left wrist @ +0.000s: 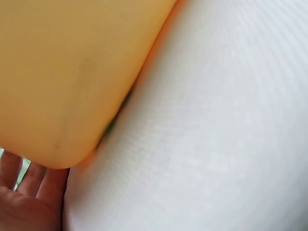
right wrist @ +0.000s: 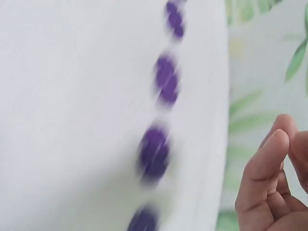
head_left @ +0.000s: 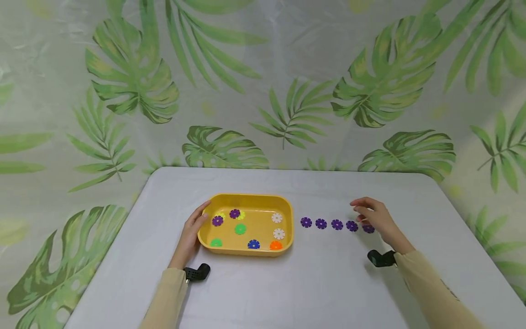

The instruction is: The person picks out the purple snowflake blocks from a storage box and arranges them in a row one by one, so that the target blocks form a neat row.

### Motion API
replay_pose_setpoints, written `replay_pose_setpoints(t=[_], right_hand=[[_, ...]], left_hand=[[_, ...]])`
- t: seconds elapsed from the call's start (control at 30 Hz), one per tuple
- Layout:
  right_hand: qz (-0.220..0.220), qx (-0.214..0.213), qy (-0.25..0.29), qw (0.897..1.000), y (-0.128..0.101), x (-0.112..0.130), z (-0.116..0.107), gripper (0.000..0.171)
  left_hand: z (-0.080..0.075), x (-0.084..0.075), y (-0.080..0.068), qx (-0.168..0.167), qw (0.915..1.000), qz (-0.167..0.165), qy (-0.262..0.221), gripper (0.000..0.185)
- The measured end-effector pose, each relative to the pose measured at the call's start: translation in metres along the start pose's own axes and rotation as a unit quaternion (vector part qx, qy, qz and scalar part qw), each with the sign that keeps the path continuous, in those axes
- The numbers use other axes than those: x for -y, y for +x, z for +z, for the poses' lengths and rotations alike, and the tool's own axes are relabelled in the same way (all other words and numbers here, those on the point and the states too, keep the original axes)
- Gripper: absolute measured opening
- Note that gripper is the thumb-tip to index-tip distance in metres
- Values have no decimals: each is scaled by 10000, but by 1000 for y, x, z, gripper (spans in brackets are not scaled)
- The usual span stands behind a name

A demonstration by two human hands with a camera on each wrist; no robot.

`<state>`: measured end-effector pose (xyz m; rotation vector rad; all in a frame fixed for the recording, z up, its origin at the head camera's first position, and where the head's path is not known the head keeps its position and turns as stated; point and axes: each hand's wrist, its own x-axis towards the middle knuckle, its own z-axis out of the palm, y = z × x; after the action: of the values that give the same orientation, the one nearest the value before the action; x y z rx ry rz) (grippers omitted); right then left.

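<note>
The purple discs (head_left: 337, 224) look light and stiff; pinch their edges. The right hand (head_left: 380, 223), loosely bent, seems empty. The left hand (head_left: 191, 236) touches the yellow tray (head_left: 245, 252) with loose fingers.

5 purple notched discs (head_left: 337, 222) lie in a row beside the yellow tray (head_left: 236, 252).

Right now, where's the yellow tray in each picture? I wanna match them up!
Head: just left of the middle, in the lower half; the yellow tray has the left hand at its left end.
Left wrist: big in the upper left, with fingers at its lower corner.
Right wrist: not in it.
Shared landmark: the white table, which shows in all three.
</note>
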<state>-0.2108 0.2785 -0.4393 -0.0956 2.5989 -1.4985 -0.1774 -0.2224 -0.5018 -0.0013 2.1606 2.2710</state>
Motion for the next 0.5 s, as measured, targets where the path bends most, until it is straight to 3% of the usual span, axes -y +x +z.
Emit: replay_pose_setpoints(t=[0.23,0.5], right_hand=[[-184,804,760,9937,24,65,63,32],[-253,1960,1078,9743,46,119,145,32]], left_hand=[[8,-23,-10,91,9999,-84,64,45],[7,-24,-11,100,9999,-50,49,44]])
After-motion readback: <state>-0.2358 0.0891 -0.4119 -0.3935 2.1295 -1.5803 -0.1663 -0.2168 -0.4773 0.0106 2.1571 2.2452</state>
